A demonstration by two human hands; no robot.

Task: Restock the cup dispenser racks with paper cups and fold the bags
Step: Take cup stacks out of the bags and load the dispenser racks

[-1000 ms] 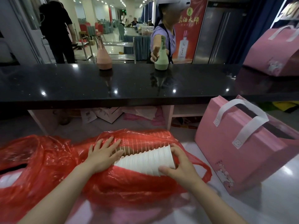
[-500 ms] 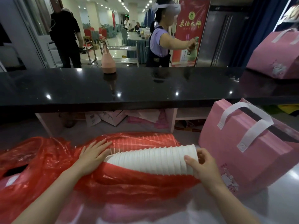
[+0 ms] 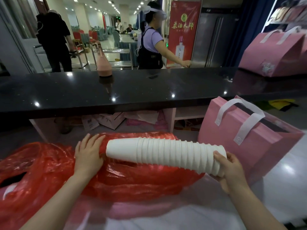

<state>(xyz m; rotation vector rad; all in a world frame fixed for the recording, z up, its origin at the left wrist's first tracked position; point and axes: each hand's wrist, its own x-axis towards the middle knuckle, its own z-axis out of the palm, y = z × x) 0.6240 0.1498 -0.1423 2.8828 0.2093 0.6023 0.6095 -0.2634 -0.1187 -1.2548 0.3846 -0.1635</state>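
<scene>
Cup stack (image 3: pixel 166 153) now fully out of red bag (image 3: pixel 132 180)

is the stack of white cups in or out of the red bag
Out: the stack of white cups shows bare along its whole length above the red bag, gripped at one end by the right hand.

one cup stack (image 3: pixel 166 154), two pink bags (image 3: pixel 245 138), one red bag (image 3: pixel 49 166)

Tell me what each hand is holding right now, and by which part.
Right hand grips the stack of paper cups at its wide rim end. Left hand holds nothing, resting flat on the red bag.
</scene>
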